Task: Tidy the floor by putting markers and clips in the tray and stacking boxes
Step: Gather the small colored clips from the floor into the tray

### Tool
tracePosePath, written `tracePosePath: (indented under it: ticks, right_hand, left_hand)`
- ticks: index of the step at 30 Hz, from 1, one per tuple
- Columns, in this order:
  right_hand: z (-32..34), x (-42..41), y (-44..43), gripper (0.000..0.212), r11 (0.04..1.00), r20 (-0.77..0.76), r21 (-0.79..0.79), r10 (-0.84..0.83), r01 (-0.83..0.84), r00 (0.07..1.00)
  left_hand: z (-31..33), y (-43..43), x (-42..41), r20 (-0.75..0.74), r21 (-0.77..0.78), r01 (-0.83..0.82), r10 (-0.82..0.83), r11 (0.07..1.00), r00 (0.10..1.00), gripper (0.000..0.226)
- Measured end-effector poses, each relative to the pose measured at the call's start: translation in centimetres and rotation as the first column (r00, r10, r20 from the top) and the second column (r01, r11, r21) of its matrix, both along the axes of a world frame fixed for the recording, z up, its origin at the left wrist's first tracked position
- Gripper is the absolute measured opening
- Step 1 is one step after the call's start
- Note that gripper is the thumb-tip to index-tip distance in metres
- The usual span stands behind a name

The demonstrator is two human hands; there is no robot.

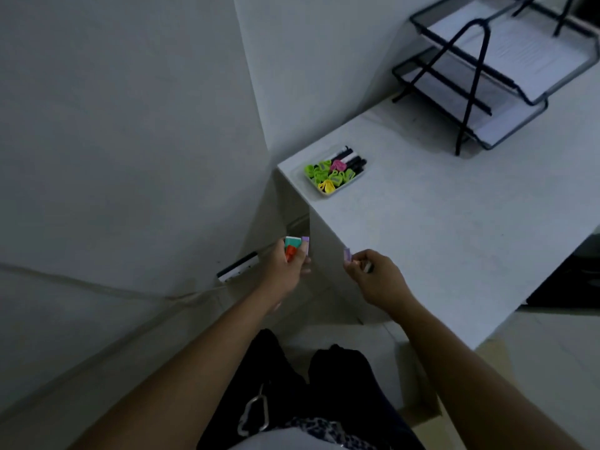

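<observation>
My left hand [287,266] grips a few small boxes [293,246], teal, orange and purple, held together just left of the desk's corner. To its right, my right hand [373,276] pinches a small purple box [347,254] at the desk's front edge. Farther back on the desk sits a clear tray [324,193] holding several green, pink and yellow clips [328,173] and a few black and white markers [352,159].
A white desk [454,228] fills the right side, with a black mesh paper rack [487,69] at its back. A black and white marker-like object [237,267] lies on the floor by the wall. My dark-clothed legs [308,384] are below.
</observation>
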State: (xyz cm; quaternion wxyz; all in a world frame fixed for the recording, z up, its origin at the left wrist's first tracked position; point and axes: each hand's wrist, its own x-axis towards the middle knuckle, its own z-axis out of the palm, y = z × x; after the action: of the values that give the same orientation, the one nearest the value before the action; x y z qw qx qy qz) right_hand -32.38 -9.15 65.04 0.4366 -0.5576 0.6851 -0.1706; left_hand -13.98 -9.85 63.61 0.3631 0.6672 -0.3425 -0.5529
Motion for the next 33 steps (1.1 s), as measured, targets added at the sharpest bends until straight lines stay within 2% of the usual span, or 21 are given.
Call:
tracePosePath:
  ticks: [5,9,13,18,23,25,28,33]
  right_hand:
    - [-0.7,0.4,-5.3,0.02,0.999,-0.002,0.034,-0.014,0.014,1.0]
    - [-0.8,1.9,-10.6,0.022,0.999,0.001,0.016,-0.042,0.042,0.999]
    - [-1.0,3.8,-15.5,0.027,0.996,0.001,0.028,-0.082,0.082,0.997]
    - [-1.2,5.0,-19.8,0.032,0.998,-0.069,0.0,-0.067,0.067,0.995]
    - [-2.1,4.7,-22.9,0.027,0.998,-0.154,-0.049,-0.044,0.037,0.987]
    - [-2.5,4.5,-24.5,0.021,0.997,-0.205,-0.081,-0.009,-0.008,0.979]
    - [-2.9,4.4,-26.9,0.016,0.985,-0.359,-0.085,0.111,-0.151,0.927]
    - [-3.2,5.1,-29.4,0.027,0.913,-0.54,-0.044,0.321,-0.407,0.778]
  left_hand:
    - [0.2,-5.3,0.1,0.034,-0.034,0.033,-0.032,0.999,0.999,0.033]
    - [-0.3,-11.4,0.9,-0.007,-0.052,0.076,-0.076,0.996,0.997,0.027]
    - [-0.3,-17.3,1.7,0.001,-0.058,0.131,-0.131,0.99,0.991,0.034]
    - [-0.7,-21.2,2.3,0.05,-0.022,0.25,-0.248,0.968,0.967,0.035]
    - [-1.2,-22.9,3.0,-0.028,0.057,0.285,-0.284,0.957,0.958,0.032]
    - [-1.4,-23.5,3.3,-0.027,0.067,0.292,-0.291,0.954,0.956,0.028]
    - [-1.9,-24.7,3.5,-0.008,0.073,0.307,-0.307,0.949,0.952,0.023]
    - [-2.6,-25.7,4.0,0.034,0.11,0.274,-0.279,0.955,0.96,0.023]
